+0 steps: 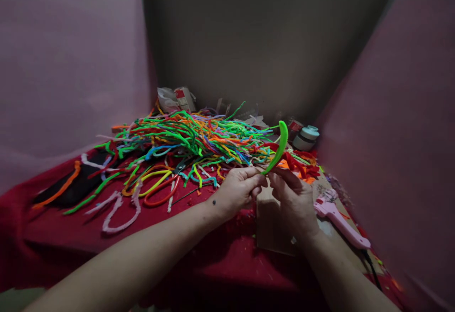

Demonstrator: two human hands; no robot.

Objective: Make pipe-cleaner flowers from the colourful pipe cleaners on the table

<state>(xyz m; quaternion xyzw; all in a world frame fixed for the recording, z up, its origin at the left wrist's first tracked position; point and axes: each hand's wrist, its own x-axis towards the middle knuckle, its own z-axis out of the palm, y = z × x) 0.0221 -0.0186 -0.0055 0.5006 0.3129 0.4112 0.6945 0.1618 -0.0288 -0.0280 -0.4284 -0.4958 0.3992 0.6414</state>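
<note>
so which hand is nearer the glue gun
Right. The right hand is just left of the glue gun; the left hand is farther left, beyond the right hand.

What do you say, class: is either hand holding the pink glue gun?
No, the left hand and right hand hold a curved green strip, while the pink glue gun lies to their right.

It's dim in here; the back wall [241, 42] fades into murky grey, shadow darkens the red cloth [227, 267] in front, the green strip [279, 148] glows, and the forearms [142, 260] look stretched.
</note>
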